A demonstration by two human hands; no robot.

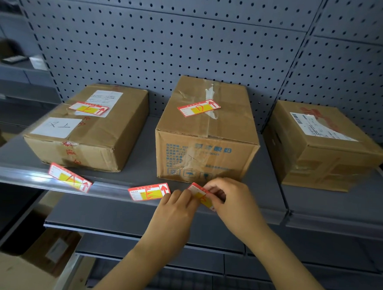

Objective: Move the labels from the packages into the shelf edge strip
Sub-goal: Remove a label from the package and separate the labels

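While both hands, left and right, pinch a label at the strip, lower centre, it sits tilted, seemingly half in; forced, it may crease or pop out like label A.

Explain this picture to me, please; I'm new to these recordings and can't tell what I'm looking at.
This is one picture from a camera worn on a person's head, looking down at their two bare hands; there is no machine. Three brown cardboard boxes stand on a grey metal shelf. Red-and-yellow paper labels lie on the left box and the middle box; the right box carries only a white shipping sticker. Two more labels, marked A and E, sit tilted at the clear shelf edge strip. The left hand and right hand together pinch a further label at that strip.
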